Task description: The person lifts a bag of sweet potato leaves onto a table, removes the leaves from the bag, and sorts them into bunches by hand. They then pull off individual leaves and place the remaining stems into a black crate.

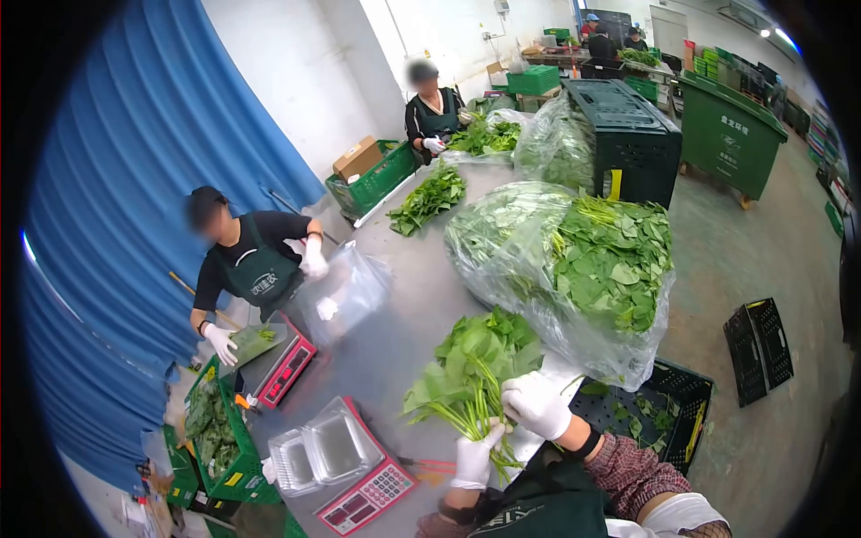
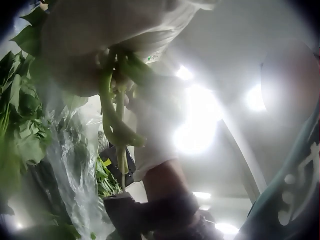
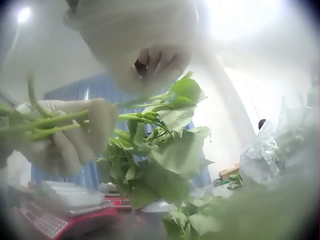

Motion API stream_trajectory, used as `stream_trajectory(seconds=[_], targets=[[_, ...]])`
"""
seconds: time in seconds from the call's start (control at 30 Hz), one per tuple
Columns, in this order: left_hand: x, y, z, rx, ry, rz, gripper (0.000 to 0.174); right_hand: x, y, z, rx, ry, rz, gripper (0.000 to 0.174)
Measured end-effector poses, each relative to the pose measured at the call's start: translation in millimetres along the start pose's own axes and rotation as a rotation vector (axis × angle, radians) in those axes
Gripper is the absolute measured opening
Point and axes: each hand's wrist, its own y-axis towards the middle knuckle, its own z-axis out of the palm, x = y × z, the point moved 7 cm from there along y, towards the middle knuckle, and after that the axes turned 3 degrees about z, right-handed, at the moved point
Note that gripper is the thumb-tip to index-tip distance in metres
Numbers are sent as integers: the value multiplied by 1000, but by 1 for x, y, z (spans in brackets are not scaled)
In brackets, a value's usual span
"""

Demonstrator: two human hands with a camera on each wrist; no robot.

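A bunch of leafy green stems (image 1: 480, 363) is held over the table's near edge. My gloved left hand (image 1: 475, 455) grips the stems low down; in the right wrist view its fingers (image 3: 75, 142) curl round them. My gloved right hand (image 1: 536, 405) is at the bunch's right side, higher up, its fingers curled against the stems (image 3: 145, 117). In the left wrist view several stem ends (image 2: 114, 117) hang below the left hand (image 2: 85, 55). A large clear bag of greens (image 1: 610, 260) lies just beyond the hands.
A red scale (image 1: 372, 498) with clear plastic boxes (image 1: 336, 448) stands left of my hands. Two people work along the far side, one by a second scale (image 1: 291, 363). A black crate (image 1: 695, 408) is at the right; loose greens (image 1: 429, 199) lie farther up the table (image 1: 404, 296).
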Motion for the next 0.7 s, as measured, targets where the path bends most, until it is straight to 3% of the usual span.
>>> stream_trajectory(seconds=[0.07,0.1,0.13,0.2,0.3,0.4,0.47,0.53,0.7], targets=[[2,-1,2,22,-37,-53,16,-6,-3,-9,-57,-125,14,12],[1,-2,3,29,-112,-87,15,-8,-4,-30,-338,-110,73,13],[-2,-2,5,36,-187,-118,15,-20,-4,-41,-356,35,224,10],[-10,-1,4,15,-213,-115,16,-51,-23,-24,-153,573,609,8],[-11,8,-3,84,-269,-72,22,-36,-46,10,314,445,517,20],[-9,9,-3,113,-282,-70,20,-20,-60,36,470,675,559,24],[-9,9,-3,73,-250,-72,17,-16,-67,48,486,710,588,22],[-7,8,-4,34,-217,-78,15,-18,-71,48,452,526,540,19],[-29,19,-68,-355,-312,133,13,-24,-91,-15,270,218,469,15]])
